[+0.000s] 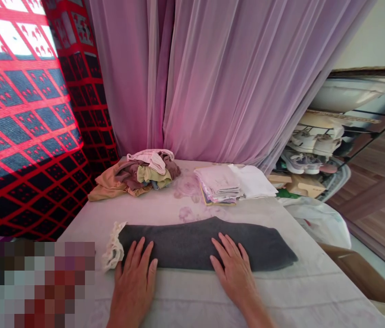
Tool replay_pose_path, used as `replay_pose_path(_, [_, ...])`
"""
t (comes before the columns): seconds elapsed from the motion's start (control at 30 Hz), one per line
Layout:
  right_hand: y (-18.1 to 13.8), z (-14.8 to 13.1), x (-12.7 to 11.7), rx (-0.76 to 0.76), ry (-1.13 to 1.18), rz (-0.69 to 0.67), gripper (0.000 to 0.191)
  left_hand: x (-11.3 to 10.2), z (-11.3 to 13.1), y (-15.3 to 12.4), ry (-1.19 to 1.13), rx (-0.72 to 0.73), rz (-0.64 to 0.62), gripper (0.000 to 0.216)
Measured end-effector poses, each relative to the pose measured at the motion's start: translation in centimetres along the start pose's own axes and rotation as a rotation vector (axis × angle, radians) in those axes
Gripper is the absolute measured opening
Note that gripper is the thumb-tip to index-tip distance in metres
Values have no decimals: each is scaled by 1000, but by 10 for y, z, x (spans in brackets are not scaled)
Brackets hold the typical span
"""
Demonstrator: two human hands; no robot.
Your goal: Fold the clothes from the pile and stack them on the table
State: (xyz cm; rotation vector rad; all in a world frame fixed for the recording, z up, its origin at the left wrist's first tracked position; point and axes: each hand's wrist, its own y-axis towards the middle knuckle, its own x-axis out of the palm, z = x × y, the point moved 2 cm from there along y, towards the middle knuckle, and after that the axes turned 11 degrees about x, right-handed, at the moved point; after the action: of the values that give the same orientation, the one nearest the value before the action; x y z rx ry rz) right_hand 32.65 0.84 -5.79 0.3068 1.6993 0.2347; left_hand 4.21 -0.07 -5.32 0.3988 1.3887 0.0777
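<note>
A dark grey garment, which looks like a pair of trousers folded lengthwise (185, 243), lies flat across the near part of the sheet-covered surface. Cream ruffled trim (113, 248) edges its left end. My left hand (134, 278) rests on the garment near that trim, fingers spread and palm down. Right of the middle, my right hand (235, 273) lies on the cloth with its fingers spread too. Neither hand grips anything. Farther back on the left is a loose heap of clothes (138, 175) in tan, brown, olive and pink.
The surface has a pale floral sheet (185, 296). Folded pink cloths (218, 182) and white cloth (255, 181) are stacked at the back right. Mauve curtains (220, 82) hang behind. A shoe rack (315, 146) stands right; red-and-black patterned fabric (18, 136) hangs left. The lower left corner is blurred out.
</note>
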Motion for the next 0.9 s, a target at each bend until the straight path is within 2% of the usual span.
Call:
replay_pose_path(0.1, [16,4,-4,37,77,3,38,0,-1,-1,12,13,39,46])
replay_pose_path(0.23, [66,4,-16,183,93,-26,41,-1,0,-1,29,21,46,45])
replay_pose_path(0.3, [90,1,-21,286,25,-141,42,-1,0,0,32,20,45,44])
replay_pose_path(0.4, [112,-3,-26,324,-12,-346,36,0,0,0,40,23,57,44])
replay_pose_path(0.5, [113,2,-25,361,55,-413,24,0,0,0,40,29,63,44])
replay_pose_path(0.57, [103,7,-19,335,134,-352,18,0,0,1,36,31,63,44])
replay_pose_path(0.67, [80,14,-7,204,272,-138,17,-1,-1,1,35,25,61,44])
replay_pose_path(0.77, [61,17,3,165,367,24,14,-1,-1,2,36,22,55,45])
replay_pose_path(0.83, [57,18,6,172,390,25,13,-2,-2,2,35,16,45,45])
replay_pose_path(0.9, [57,19,5,169,403,-33,12,-2,-1,2,32,10,34,45])
